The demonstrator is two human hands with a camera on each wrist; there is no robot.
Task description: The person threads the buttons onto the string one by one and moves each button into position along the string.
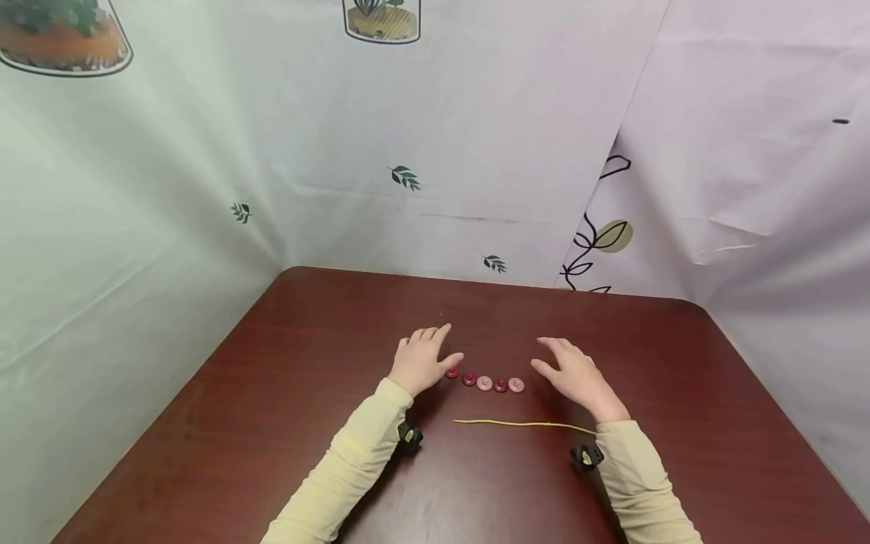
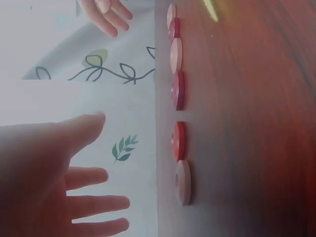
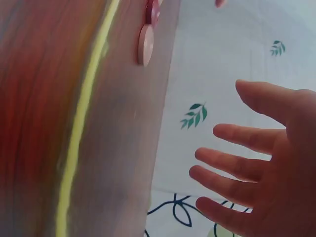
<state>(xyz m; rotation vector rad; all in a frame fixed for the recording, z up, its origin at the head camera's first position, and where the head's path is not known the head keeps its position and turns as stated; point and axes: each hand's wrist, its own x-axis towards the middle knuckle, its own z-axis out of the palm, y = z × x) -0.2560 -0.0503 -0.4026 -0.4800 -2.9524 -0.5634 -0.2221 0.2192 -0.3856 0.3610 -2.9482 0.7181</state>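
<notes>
Several round buttons lie in a row on the table, alternating in red, dark red and pale pink; a pink button ends the row on the right. My left hand hovers over the left end, fingers spread, near a red button. A pale pink button at that end shows in the left wrist view but is hidden by the hand in the head view. To the right of the row, my right hand is held above the table, fingers apart, with nothing in it. A thin yellow string lies closer to me than the buttons.
The dark reddish-brown table reaches back to a pale curtain printed with leaves and plants. More curtain hangs along both sides. A small dark camera sits on each wrist, such as the left wrist camera.
</notes>
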